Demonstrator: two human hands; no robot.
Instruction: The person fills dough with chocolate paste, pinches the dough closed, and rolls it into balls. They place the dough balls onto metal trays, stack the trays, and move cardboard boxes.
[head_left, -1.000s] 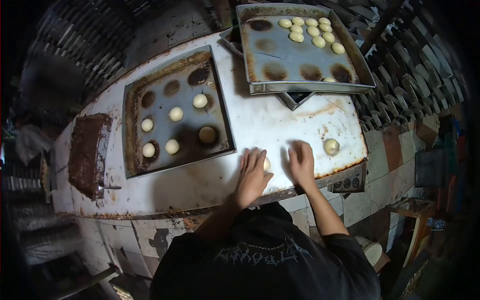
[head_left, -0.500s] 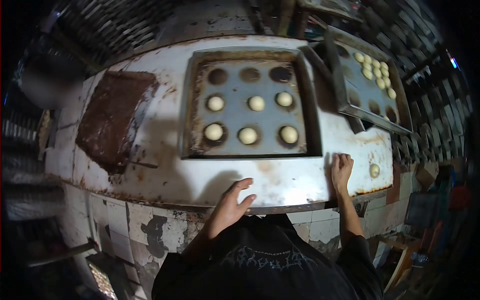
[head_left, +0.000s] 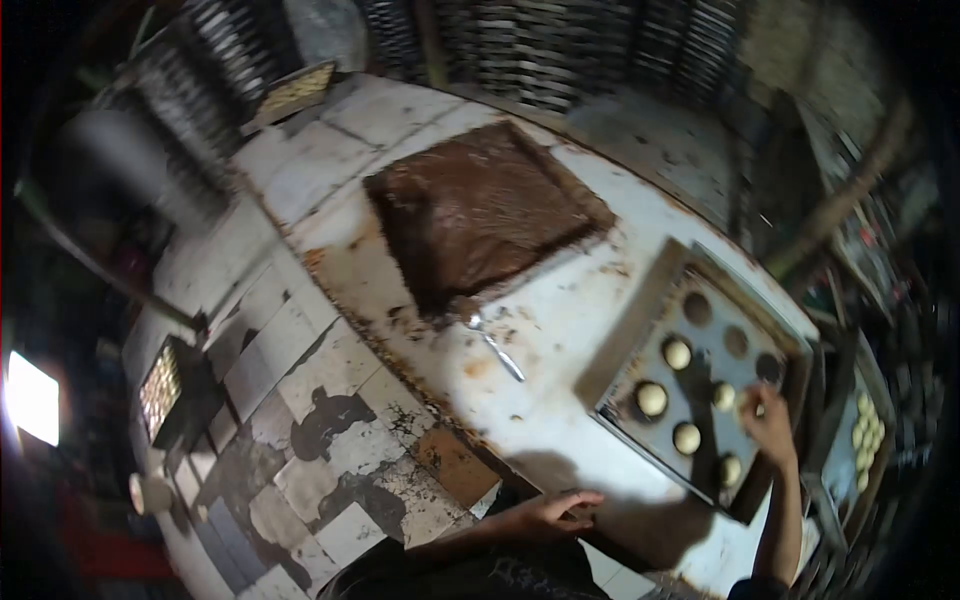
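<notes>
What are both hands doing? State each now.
Left hand: open, empty, at the table edge.
Right hand: over the baking tray, on a dough ball; grip cannot be told.

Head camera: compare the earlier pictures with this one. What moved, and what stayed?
The right hand left the table's front edge and reached over the baking tray, at a dough ball. The left hand drew back to the table edge. The tray's other dough balls stayed put.

Five dough balls on one baking tray; one spoon.
</notes>
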